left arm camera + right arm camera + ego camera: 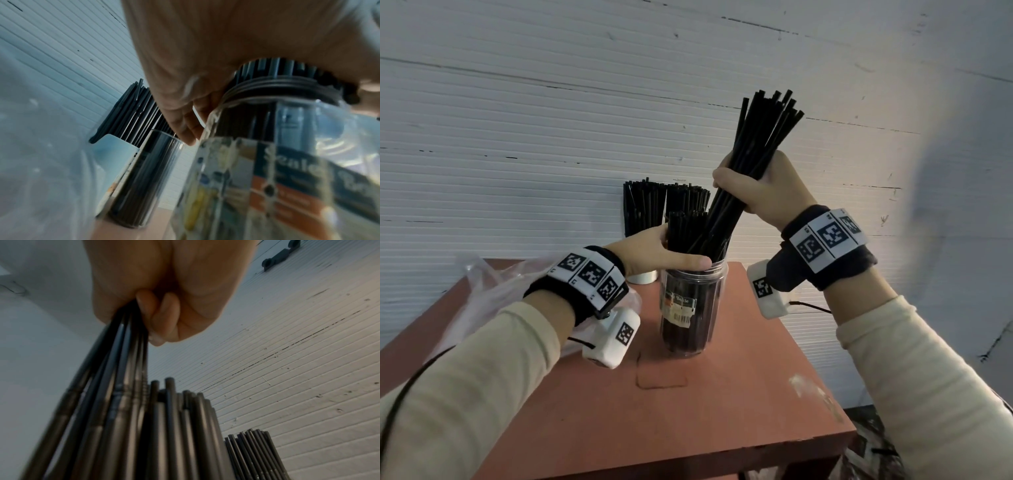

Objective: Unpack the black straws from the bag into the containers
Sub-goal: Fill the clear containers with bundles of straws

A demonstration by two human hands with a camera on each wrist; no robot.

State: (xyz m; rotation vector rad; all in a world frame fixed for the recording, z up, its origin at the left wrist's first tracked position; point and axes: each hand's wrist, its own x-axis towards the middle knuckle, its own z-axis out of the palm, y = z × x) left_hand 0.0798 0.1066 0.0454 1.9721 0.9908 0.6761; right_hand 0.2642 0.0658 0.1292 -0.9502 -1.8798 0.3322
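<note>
A clear plastic jar (693, 308) with a printed label stands mid-table, partly filled with upright black straws. My left hand (654, 251) wraps around the jar's mouth, thumb along the near rim; in the left wrist view the hand (205, 56) lies over the jar (267, 162). My right hand (756, 192) grips a thick bundle of black straws (763, 137), tilted, with the lower ends dipping into the jar's right side. In the right wrist view my fingers (156, 318) curl round the straw bundle (115, 386). A crumpled clear plastic bag (493, 291) lies at the left.
Two more containers of black straws (643, 212) stand behind the jar against the white ribbed wall (517, 120). The reddish-brown table (654, 411) ends close on the right and near sides. A second straw-filled jar (141, 178) shows beside a white container.
</note>
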